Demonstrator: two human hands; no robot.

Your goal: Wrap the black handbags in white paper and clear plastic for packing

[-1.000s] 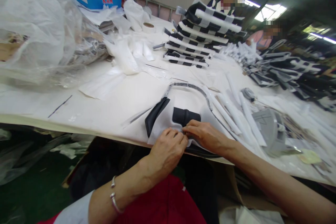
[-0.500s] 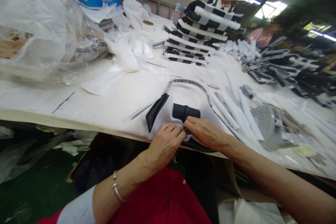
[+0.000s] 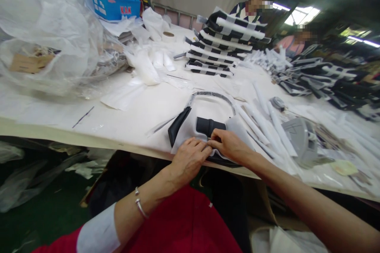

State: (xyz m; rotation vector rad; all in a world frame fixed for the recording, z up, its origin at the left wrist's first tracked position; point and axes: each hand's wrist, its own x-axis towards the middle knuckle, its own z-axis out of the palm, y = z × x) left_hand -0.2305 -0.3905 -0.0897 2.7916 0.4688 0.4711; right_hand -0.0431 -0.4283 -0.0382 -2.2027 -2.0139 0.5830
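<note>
A black handbag (image 3: 177, 127) lies at the table's front edge, its curved handle (image 3: 214, 94) wrapped in clear film and pointing away from me. White foam sheet (image 3: 187, 128) covers part of the bag, and a black strap piece (image 3: 210, 125) shows through a gap in it. My left hand (image 3: 191, 159) presses on the bag's near edge, fingers close together and gripping it. Beside it, touching at the fingertips, my right hand (image 3: 230, 145) is closed in a pinch at the middle of the bag. The fingers hide the exact spot they pinch.
Foam-wrapped black bags (image 3: 225, 43) are stacked at the back. White foam strips (image 3: 280, 128) and a grey tape dispenser (image 3: 299, 138) lie to the right. Clear plastic bags (image 3: 59, 47) and a blue box (image 3: 114, 4) stand at left. Two people are beyond the table.
The view has shifted slightly. My right hand's fingers have curled more at the middle of the bag, while my left hand keeps pressing the same edge.
</note>
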